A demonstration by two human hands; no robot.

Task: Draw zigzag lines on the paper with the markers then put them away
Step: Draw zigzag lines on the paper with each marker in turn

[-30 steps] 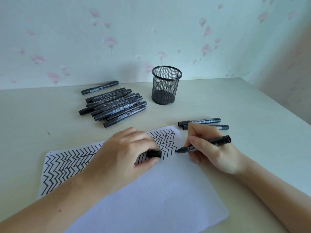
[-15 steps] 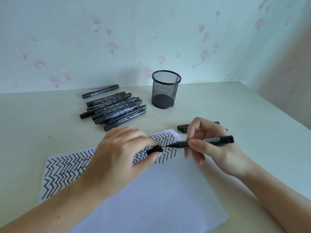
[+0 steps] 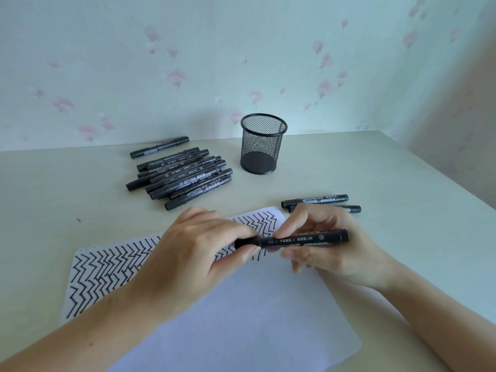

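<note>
- Holding a black marker level above the paper, the right hand curled its fingers round the barrel, while the left hand pinched the cap at the marker's left end.
- Whether the cap was fully seated could not be told; the left fingertips hid the joint. A cap left half on could, in my judgement, slip off later and let the tip dry or stain something.
- The marker hung over the far right part of the paper, just above the zigzag lines. If the cap went on crooked and the tip slid past it, ink could smear the left fingers or spoil the drawn rows.
- The paper lay loose on the table with neither hand pressing it flat, so a brushing wrist might shift it.
- The mesh pen cup stood upright at the far side, well apart from both hands, and looked light; a marker dropped in at a slant might tip it.
- Two used markers lay just beyond the right hand; a careless reach could roll them toward the table's right edge.
- A pile of markers lay to the left of the cup, loosely stacked, likely to scatter if nudged.
</note>
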